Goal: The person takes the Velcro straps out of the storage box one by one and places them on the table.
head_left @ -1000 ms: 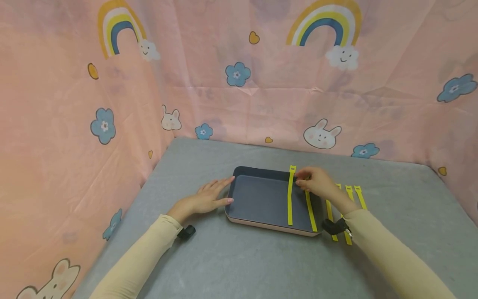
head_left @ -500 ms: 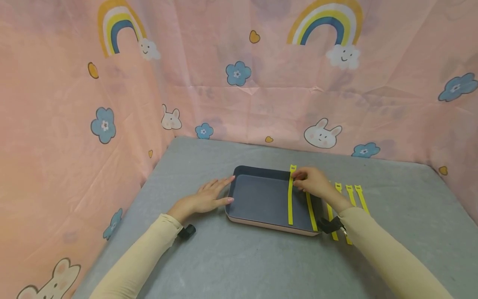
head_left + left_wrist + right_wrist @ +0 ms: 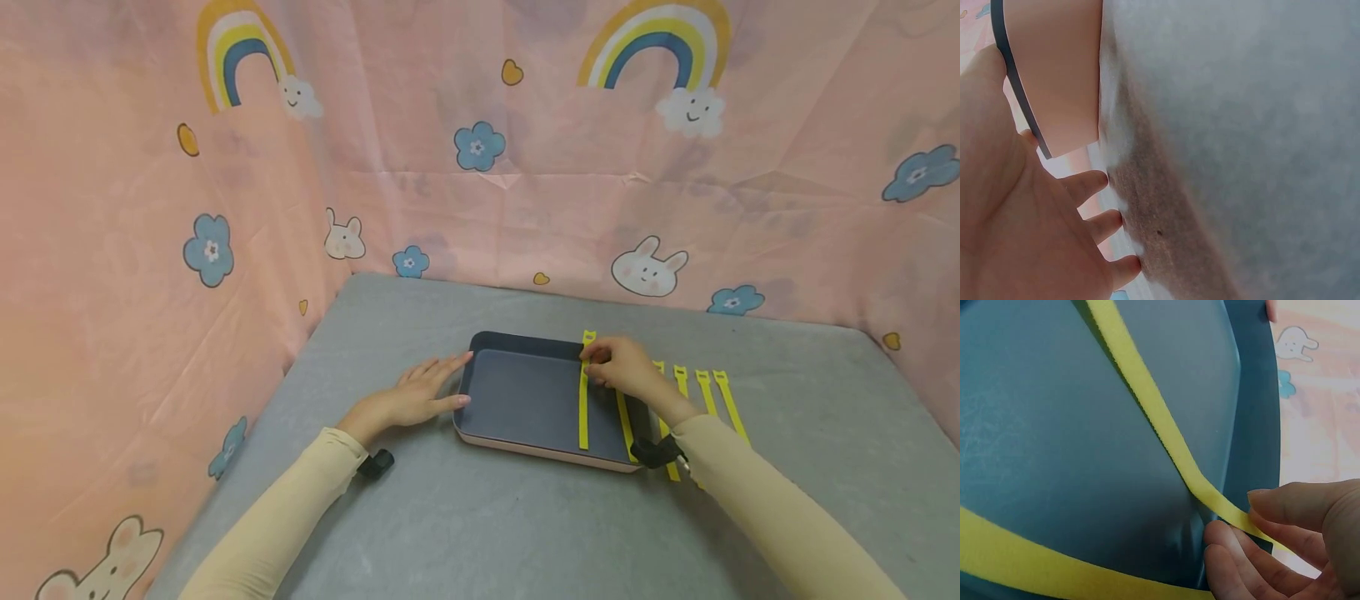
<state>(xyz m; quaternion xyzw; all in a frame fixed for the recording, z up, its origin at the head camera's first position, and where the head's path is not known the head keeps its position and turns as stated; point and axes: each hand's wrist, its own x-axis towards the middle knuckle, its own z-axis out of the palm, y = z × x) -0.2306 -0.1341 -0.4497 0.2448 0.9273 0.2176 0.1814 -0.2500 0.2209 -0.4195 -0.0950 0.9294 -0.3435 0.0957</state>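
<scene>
A shallow baking tray (image 3: pixel 517 400), dark inside and pinkish outside, lies on the grey table. Across its right part run two yellow hook-and-loop cable ties: one (image 3: pixel 583 408) with its slotted head over the far rim, the other (image 3: pixel 626 425) near the right end. My right hand (image 3: pixel 622 365) pinches the first tie by the far rim; the right wrist view shows thumb and forefinger on the strap (image 3: pixel 1147 400). With fingers spread, my left hand (image 3: pixel 405 400) touches the tray's left end. In the left wrist view its thumb is at the tray's pinkish wall (image 3: pixel 1054 75).
Several more yellow ties (image 3: pixel 731 404) lie side by side on the table right of the tray, partly hidden by my right forearm. Black wrist cameras (image 3: pixel 375 464) sit on both wrists. A pink patterned curtain (image 3: pixel 495 217) stands behind and to the left.
My right hand has shifted slightly left, its fingers moving from beside the tie's upper part onto it. My left hand and the tray stay put.
</scene>
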